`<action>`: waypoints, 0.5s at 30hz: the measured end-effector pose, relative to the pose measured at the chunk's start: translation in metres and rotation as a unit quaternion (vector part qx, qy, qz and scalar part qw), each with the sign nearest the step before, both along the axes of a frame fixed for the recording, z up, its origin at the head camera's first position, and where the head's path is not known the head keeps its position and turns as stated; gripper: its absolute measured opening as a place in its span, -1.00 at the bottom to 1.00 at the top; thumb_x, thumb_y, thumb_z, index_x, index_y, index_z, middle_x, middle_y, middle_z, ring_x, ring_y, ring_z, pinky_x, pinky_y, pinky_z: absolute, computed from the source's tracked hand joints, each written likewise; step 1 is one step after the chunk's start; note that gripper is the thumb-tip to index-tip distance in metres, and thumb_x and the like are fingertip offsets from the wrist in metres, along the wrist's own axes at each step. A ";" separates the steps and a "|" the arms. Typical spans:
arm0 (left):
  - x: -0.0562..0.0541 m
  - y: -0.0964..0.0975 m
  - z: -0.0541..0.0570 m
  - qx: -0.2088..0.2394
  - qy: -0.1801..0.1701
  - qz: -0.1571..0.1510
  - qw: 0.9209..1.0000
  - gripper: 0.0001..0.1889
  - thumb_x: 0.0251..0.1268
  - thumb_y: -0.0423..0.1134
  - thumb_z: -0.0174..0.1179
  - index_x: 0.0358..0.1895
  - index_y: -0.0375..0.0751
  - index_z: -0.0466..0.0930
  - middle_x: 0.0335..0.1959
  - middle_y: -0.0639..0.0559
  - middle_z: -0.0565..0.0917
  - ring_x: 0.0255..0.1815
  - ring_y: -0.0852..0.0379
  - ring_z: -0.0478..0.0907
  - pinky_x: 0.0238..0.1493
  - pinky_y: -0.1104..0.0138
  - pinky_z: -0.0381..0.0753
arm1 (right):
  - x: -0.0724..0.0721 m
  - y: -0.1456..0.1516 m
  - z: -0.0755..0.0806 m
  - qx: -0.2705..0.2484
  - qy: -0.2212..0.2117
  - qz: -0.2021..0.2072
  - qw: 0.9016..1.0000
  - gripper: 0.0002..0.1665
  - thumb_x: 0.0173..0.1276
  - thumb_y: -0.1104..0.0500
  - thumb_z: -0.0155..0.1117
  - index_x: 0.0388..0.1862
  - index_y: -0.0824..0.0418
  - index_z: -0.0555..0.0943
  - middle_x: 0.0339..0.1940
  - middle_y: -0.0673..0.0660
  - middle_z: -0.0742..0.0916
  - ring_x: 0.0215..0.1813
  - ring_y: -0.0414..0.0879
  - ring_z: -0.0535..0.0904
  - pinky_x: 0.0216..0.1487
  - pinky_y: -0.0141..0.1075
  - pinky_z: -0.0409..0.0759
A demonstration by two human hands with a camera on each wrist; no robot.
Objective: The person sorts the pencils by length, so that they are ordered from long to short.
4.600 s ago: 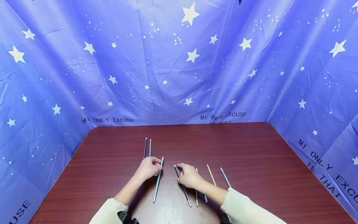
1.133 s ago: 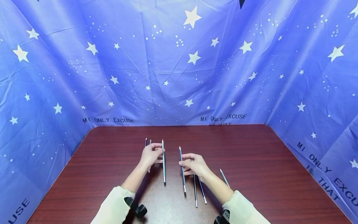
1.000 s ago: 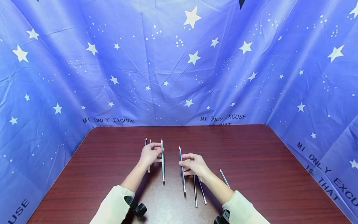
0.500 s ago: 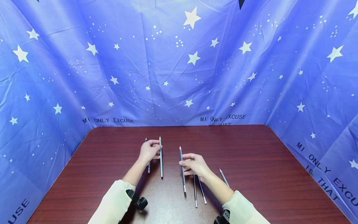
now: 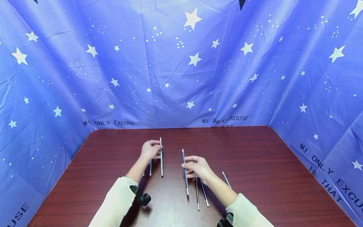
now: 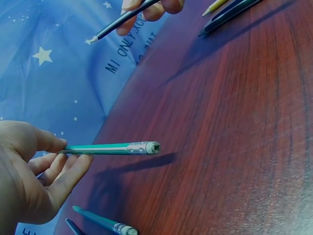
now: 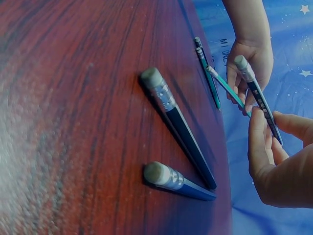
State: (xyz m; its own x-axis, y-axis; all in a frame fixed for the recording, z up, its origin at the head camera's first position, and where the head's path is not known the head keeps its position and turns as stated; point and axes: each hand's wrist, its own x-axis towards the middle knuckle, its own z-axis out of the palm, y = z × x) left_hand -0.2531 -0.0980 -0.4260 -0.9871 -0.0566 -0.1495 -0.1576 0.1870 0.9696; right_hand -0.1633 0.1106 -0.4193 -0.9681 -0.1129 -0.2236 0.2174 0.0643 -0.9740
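My left hand (image 5: 149, 151) pinches a green pencil (image 6: 98, 149) between thumb and fingers, above the table, its point away from me and its eraser end toward me. Beneath that hand lie a second green pencil (image 6: 100, 219) and a dark pencil (image 6: 74, 227), side by side and partly hidden in the head view. My right hand (image 5: 199, 168) pinches a black pencil (image 7: 258, 93) with white lettering, raised over the table with its point away from me. Two dark pencils, one nearer the middle (image 7: 183, 137) and one farther right (image 7: 188, 188), rest near the right hand.
Another pencil (image 5: 226, 179) lies right of the right forearm, partly covered by it. A yellow pencil (image 6: 214, 7) shows at the left wrist view's top edge. Starred blue cloth (image 5: 170, 63) hangs around the reddish wooden table (image 5: 241, 145).
Over the last second my left hand carries the green pencil farther away and slightly left; the right hand stays nearly still. Since the oldest frame, both held pencils have moved away from me.
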 end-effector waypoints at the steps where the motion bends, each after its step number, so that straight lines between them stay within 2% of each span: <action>1: -0.001 0.000 0.000 -0.001 -0.001 0.000 1.000 -0.67 0.18 -0.41 0.12 0.05 -0.36 0.50 -0.35 -0.05 0.59 -0.54 0.20 0.49 -0.48 0.31 0.72 | 0.000 0.000 0.001 0.001 0.000 0.000 1.000 -0.47 0.14 0.26 0.31 0.10 0.41 0.48 -0.28 0.24 0.73 -0.52 -0.20 0.55 -0.40 -0.31 0.72; 6: -0.003 0.000 0.002 0.004 -0.006 -0.004 1.000 -0.64 0.18 -0.44 0.12 0.08 -0.42 0.48 -0.39 -0.04 0.57 -0.55 0.18 0.49 -0.49 0.30 0.72 | 0.001 0.001 0.002 0.003 0.002 -0.002 1.000 -0.46 0.16 0.25 0.30 0.13 0.41 0.47 -0.33 0.15 0.73 -0.52 -0.19 0.55 -0.40 -0.28 0.73; 15: -0.008 -0.004 -0.003 -0.003 -0.007 -0.002 1.000 -0.67 0.16 -0.47 0.10 0.03 -0.43 0.48 -0.42 -0.02 0.56 -0.59 0.19 0.45 -0.47 0.24 0.73 | 0.001 0.001 -0.002 -0.001 -0.001 -0.002 1.000 -0.45 0.17 0.26 0.30 0.14 0.42 0.46 -0.40 0.05 0.70 -0.52 -0.19 0.54 -0.40 -0.26 0.73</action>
State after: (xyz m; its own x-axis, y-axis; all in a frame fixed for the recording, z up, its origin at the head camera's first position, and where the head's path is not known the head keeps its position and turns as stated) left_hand -0.2615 -0.1018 -0.4287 -0.9851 -0.0542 -0.1634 -0.1709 0.1931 0.9662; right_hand -0.1625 0.1118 -0.4211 -0.9680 -0.1097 -0.2257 0.2201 0.0611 -0.9736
